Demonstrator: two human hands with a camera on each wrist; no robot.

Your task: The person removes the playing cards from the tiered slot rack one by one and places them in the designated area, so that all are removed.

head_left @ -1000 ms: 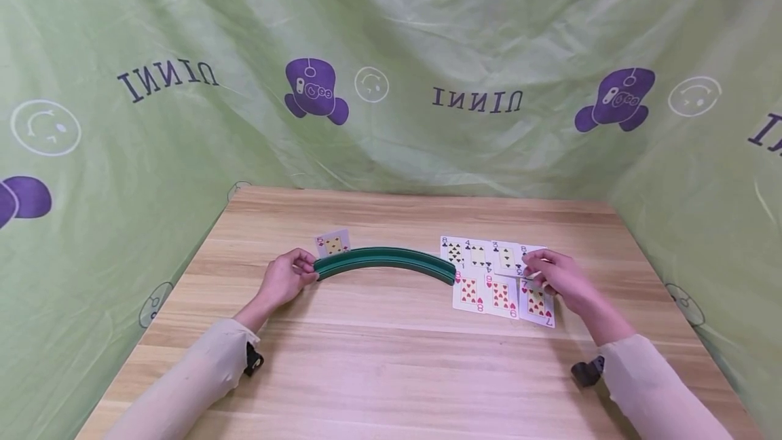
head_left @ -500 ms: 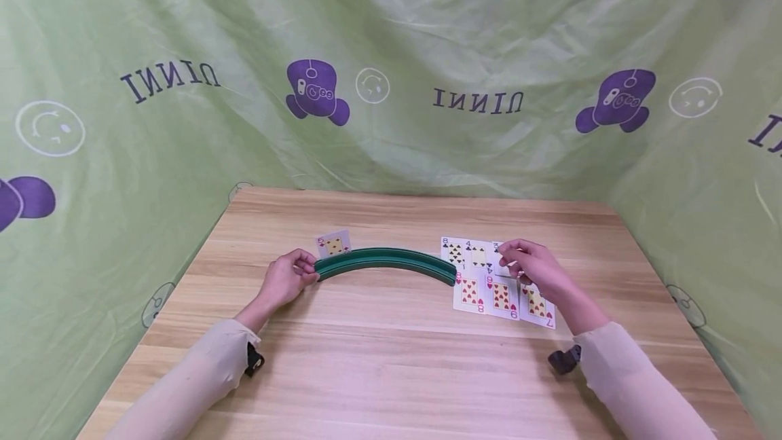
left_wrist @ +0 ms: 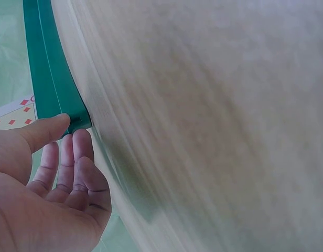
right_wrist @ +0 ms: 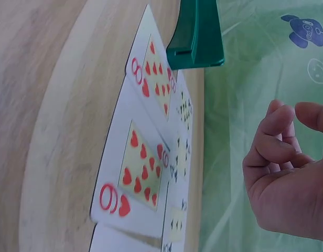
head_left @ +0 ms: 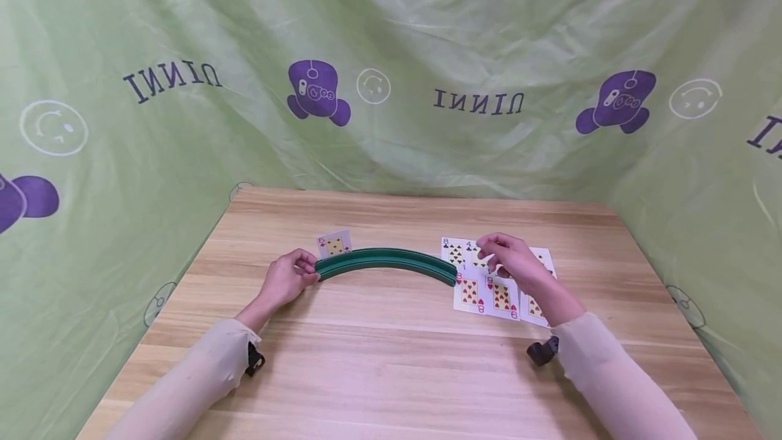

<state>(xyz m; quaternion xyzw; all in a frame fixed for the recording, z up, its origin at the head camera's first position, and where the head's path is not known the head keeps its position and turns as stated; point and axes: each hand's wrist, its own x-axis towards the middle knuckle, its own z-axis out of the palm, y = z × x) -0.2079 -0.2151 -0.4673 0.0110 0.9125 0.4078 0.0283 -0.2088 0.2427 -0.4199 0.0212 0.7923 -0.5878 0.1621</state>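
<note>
A curved green playing card holder (head_left: 385, 258) lies on the table, a five of diamonds (head_left: 332, 246) standing in its left end. My left hand (head_left: 287, 281) pinches that end; the left wrist view shows the thumb on top and fingertips beneath. My right hand (head_left: 513, 262) hovers over the spread cards, its fingers loosely bent. In the right wrist view a gap separates thumb and fingertips, with nothing between them. Below it lie an eight of clubs (head_left: 454, 254), an eight of hearts (head_left: 470, 292) and a nine of hearts (right_wrist: 143, 168). Hand and forearm partly cover other cards.
The cards overlap in two rows at the holder's right end. The wooden table (head_left: 379, 372) extends toward me. Green printed cloth (head_left: 403, 148) hangs behind and along both sides. A small black device (head_left: 542, 352) sits at my right cuff, another (head_left: 255, 359) at my left.
My right hand has moved left over the top row, from the rightmost black card to above the four of clubs. The left hand keeps its hold on the card holder.
</note>
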